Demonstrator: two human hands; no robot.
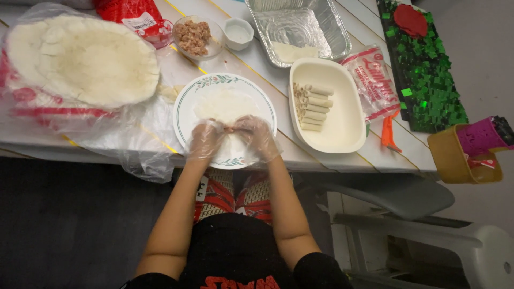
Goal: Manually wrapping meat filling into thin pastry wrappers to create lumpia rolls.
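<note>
The filling was almost wholly hidden: only a small brownish bit showed between the gloved fingertips, and how much lay under the fold could not be told. The thin white wrapper (227, 107) was pale against the round floral-rimmed plate (184, 109), so its edges were hard to trace. It lay spread on the plate, its near edge at six o'clock gathered under both hands and the rest reaching toward twelve o'clock from the fingers.

The left hand (204, 140) and the right hand (257, 136), both in clear plastic gloves, met at the plate's six o'clock side, fingers curled together and pinched on the wrapper's near edge.

At three o'clock from the plate, an oval white dish (342, 128) held finished rolls (313, 107). At ten o'clock lay a stack of wrappers (85, 56) on plastic; at twelve o'clock, a glass bowl of minced filling (194, 36).
</note>
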